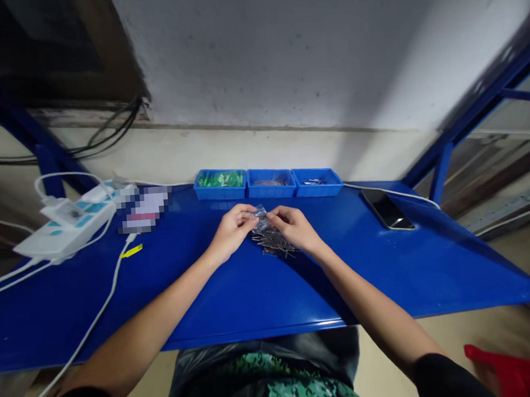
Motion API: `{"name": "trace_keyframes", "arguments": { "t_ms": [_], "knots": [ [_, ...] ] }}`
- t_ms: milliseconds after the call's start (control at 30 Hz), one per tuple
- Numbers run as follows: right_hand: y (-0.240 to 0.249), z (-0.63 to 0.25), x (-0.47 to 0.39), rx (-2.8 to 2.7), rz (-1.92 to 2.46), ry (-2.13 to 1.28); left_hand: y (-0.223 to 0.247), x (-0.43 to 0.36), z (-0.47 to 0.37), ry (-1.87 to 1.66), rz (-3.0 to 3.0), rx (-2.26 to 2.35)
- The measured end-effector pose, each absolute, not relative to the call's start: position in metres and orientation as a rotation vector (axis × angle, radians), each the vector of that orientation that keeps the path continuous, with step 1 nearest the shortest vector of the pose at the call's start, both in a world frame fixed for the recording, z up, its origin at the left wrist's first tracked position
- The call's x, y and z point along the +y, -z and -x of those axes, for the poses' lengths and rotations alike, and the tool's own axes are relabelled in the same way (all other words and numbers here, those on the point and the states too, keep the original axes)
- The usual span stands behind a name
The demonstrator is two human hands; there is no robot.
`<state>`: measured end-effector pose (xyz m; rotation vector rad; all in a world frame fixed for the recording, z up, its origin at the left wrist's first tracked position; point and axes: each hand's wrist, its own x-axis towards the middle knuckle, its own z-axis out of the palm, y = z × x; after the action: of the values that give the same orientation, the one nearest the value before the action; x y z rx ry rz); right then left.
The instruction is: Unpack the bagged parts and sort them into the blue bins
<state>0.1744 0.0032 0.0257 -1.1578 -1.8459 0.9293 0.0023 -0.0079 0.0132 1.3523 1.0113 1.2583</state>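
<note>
Both hands meet above the middle of a blue bench (254, 302), working on a small clear bag (260, 213). The fingers of the left hand (236, 229) pinch the bag at its left side, thumb against fingertips, while the fingers of the right hand (294, 225) grip it at the right side, so the bag is held between the two hands. Just beneath it, on the bench, lies a loose pile of thin metal pieces (275, 242), pointing in various directions; the right hand partly covers the pile, and whether anything is inside the bag is too small to tell. Beyond the hands, three blue trays stand side by side along the back of the bench: the left tray (222, 193) holds green packets (220, 178), the middle tray (271, 192) holds contents that are hard to make out, and the right tray (319, 191) holds a few slim metal pieces (313, 182). Well to the right, a dark phone (387, 209) lies flat near a white cable along the bench's back. On the left side sits a white power strip (45, 241) with a plug in it, next to a pixelated object, and another white cable (109, 300) bearing a yellow tag (132, 251) runs toward the front edge.
</note>
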Motion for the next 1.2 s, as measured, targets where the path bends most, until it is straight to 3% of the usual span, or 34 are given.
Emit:
{"name": "trace_keyframes", "arguments": {
  "t_ms": [267, 667, 1200],
  "knots": [
    [-0.027, -0.170, -0.002, -1.828, 0.996, -0.937, -0.012, -0.010, -0.005, -1.254, -1.364, 0.967],
    [-0.022, -0.165, -0.006, -1.872, 1.087, -0.927, -0.012, -0.011, -0.004, -1.179, -1.347, 1.035],
    [-0.020, -0.161, -0.009, -1.643, 1.135, -1.168, -0.019, -0.017, 0.005, -0.980, -1.498, 1.062]
  ]
}}
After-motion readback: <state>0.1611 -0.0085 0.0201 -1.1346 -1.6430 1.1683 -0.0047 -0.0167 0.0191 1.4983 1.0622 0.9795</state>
